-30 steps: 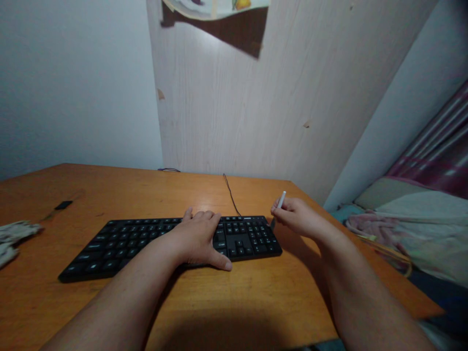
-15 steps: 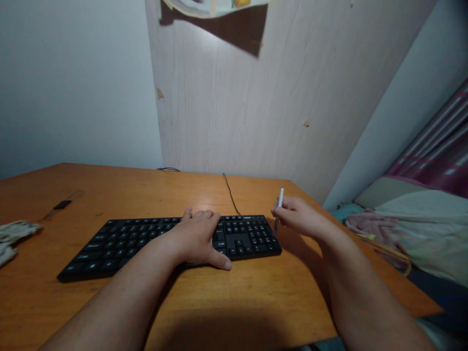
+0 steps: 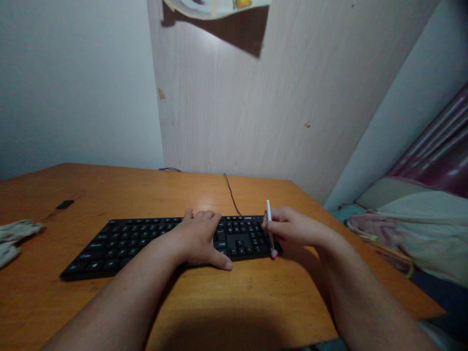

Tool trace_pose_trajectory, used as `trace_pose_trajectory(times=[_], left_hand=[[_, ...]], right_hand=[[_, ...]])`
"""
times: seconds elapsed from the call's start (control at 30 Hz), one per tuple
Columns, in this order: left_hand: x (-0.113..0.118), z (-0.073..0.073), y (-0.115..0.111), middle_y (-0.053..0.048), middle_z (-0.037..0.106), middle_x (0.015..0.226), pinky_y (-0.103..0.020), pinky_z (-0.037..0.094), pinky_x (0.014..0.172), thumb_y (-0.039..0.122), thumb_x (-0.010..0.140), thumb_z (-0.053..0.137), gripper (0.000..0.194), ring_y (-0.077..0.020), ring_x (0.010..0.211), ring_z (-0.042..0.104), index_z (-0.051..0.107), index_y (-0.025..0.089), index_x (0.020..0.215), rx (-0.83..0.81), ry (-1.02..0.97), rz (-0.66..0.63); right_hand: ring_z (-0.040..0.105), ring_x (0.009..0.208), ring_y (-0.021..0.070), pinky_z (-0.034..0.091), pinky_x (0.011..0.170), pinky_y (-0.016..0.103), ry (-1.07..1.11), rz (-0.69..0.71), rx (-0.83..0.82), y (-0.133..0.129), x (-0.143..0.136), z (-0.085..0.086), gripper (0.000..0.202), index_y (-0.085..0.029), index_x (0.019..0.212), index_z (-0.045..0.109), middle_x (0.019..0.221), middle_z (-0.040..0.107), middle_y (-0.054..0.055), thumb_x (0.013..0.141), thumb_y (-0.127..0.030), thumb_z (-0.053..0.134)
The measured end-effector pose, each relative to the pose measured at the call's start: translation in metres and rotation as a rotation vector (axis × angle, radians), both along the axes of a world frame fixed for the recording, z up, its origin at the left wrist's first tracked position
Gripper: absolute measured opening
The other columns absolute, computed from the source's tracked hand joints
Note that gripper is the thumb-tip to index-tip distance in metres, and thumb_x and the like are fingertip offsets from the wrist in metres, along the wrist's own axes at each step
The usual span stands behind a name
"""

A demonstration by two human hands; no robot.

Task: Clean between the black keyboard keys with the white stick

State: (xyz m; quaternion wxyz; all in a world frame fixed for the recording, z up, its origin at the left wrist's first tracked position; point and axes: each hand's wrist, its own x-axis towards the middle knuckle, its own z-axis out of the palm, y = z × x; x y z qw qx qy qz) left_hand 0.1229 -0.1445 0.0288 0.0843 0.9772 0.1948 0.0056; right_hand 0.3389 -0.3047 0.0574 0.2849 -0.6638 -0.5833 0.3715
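A black keyboard (image 3: 139,240) lies on the wooden table, its cable leading back from the far edge. Across its middle rests my left hand (image 3: 201,239), fingers spread over the keys and thumb on the near edge, holding nothing. My right hand (image 3: 283,225) pinches a thin brush (image 3: 269,210) with a white handle, held nearly upright. The pinkish lower end of the brush touches the keyboard's near right corner. Some keys are hidden beneath my left hand.
On the left of the table (image 3: 226,287) are a small black object (image 3: 65,204) and a crumpled patterned cloth (image 3: 22,231). A thin cable (image 3: 231,192) runs behind the keyboard. Bedding (image 3: 413,219) lies beyond the table's right edge, and a wall stands behind.
My right hand has moved slightly left and down with the brush, whose lower end has shifted from the right-hand keys to the near right corner. My left hand stays in place.
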Motion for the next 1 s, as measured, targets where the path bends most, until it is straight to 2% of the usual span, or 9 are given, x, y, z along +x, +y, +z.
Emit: trace_pose_trajectory(times=[0.13, 0.23, 0.4, 0.53, 0.73, 0.83, 1.0], left_hand=[[0.000, -0.001, -0.001, -0.021, 0.044, 0.145, -0.061, 0.007, 0.113, 0.093, 0.045, 0.054, 0.126, -0.0415, 0.134, 0.035, 0.038, 0.016, 0.144, 0.007, -0.002, -0.003], [0.000, -0.002, 0.000, -0.021, 0.044, 0.145, -0.061, 0.007, 0.113, 0.093, 0.045, 0.053, 0.125, -0.0414, 0.134, 0.036, 0.038, 0.017, 0.144, 0.010, -0.001, -0.001], [0.000, -0.002, 0.001, -0.021, 0.043, 0.146, -0.060, 0.005, 0.114, 0.093, 0.046, 0.053, 0.128, -0.0417, 0.135, 0.034, 0.036, 0.015, 0.145, 0.007, 0.002, -0.004], [0.000, -0.001, 0.001, -0.021, 0.043, 0.145, -0.060, 0.005, 0.114, 0.093, 0.046, 0.052, 0.128, -0.0416, 0.135, 0.034, 0.036, 0.014, 0.145, 0.008, 0.001, -0.008], [0.001, -0.002, 0.001, -0.021, 0.043, 0.145, -0.059, 0.006, 0.114, 0.093, 0.045, 0.052, 0.127, -0.0407, 0.134, 0.035, 0.036, 0.017, 0.146, 0.018, -0.006, -0.002], [0.001, -0.004, 0.002, -0.020, 0.043, 0.145, -0.059, 0.006, 0.114, 0.093, 0.045, 0.052, 0.127, -0.0410, 0.134, 0.036, 0.035, 0.017, 0.146, 0.023, -0.012, -0.008], [0.000, -0.005, 0.002, -0.020, 0.043, 0.146, -0.059, 0.007, 0.114, 0.092, 0.046, 0.054, 0.126, -0.0415, 0.134, 0.035, 0.035, 0.017, 0.146, 0.021, -0.011, -0.006]], right_hand=[[0.054, 0.053, 0.0106, 0.040, 0.051, 0.021, 0.080, 0.062, 0.102, 0.004, -0.010, -0.005, 0.023, -0.017, 0.076, 0.055, 0.061, 0.064, 0.001, 0.090, -0.035, 0.050], [0.051, 0.054, 0.0101, 0.041, 0.052, 0.022, 0.062, 0.055, 0.147, 0.005, -0.009, -0.009, 0.025, -0.017, 0.077, 0.056, 0.064, 0.062, 0.000, 0.090, -0.038, 0.052], [0.053, 0.058, 0.0121, 0.041, 0.054, 0.023, -0.121, -0.081, 0.168, 0.004, 0.005, -0.009, 0.017, -0.017, 0.073, 0.057, 0.065, 0.058, 0.000, 0.086, -0.026, 0.052], [0.052, 0.056, 0.0125, 0.039, 0.052, 0.023, -0.188, -0.206, 0.210, 0.004, 0.010, -0.008, 0.015, -0.018, 0.069, 0.055, 0.062, 0.057, 0.000, 0.083, -0.022, 0.052], [0.050, 0.057, 0.0105, 0.040, 0.053, 0.022, -0.037, -0.060, 0.259, 0.008, -0.003, -0.013, 0.021, -0.016, 0.076, 0.058, 0.066, 0.055, -0.001, 0.088, -0.033, 0.054], [0.050, 0.056, 0.0101, 0.040, 0.051, 0.022, 0.012, -0.064, 0.248, 0.009, -0.006, -0.014, 0.026, -0.016, 0.079, 0.060, 0.066, 0.054, -0.001, 0.089, -0.039, 0.055], [0.054, 0.059, 0.0112, 0.040, 0.053, 0.022, -0.159, -0.093, 0.270, 0.008, 0.001, -0.012, 0.025, -0.015, 0.076, 0.061, 0.067, 0.060, 0.001, 0.087, -0.037, 0.058]])
